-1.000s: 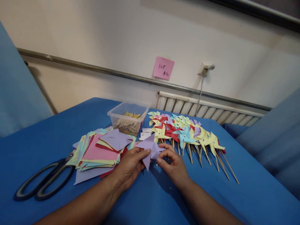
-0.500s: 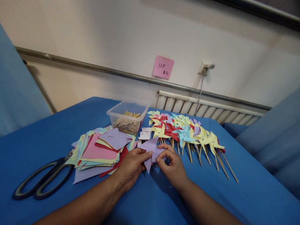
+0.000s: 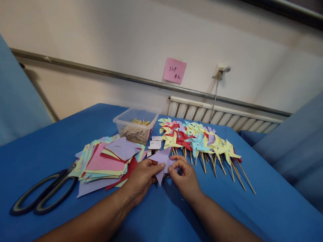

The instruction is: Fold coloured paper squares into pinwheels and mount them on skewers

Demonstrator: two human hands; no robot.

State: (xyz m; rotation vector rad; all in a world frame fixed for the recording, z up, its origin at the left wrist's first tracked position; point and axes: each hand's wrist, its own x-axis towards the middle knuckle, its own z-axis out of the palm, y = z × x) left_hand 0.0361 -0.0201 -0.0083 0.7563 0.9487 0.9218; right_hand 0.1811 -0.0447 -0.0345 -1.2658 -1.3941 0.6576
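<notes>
Between my hands is a purple paper pinwheel (image 3: 161, 157) with its points folded toward the middle. My left hand (image 3: 143, 176) pinches its left side, thumb on top near the centre. My right hand (image 3: 185, 176) closes thumb and fingers on the right part of the same paper, hiding some of it. Whether a pin sits at its centre, I cannot tell. Just behind the pinwheel lie small white boxes (image 3: 154, 145). To the left is a loose stack of coloured paper squares (image 3: 106, 161), a purple cut sheet on top.
Large dark-handled scissors (image 3: 45, 196) lie left of the stack, blades partly under paper. A clear plastic box (image 3: 136, 126) of thin sticks stands behind. Several finished pinwheels (image 3: 199, 144) on sticks lie in rows at the right. The blue cloth (image 3: 227, 215) covers the table.
The view has shifted very slightly, so the table items sit a little further left. Both hands keep their hold on the purple pinwheel, with only slight finger movement in the right.
</notes>
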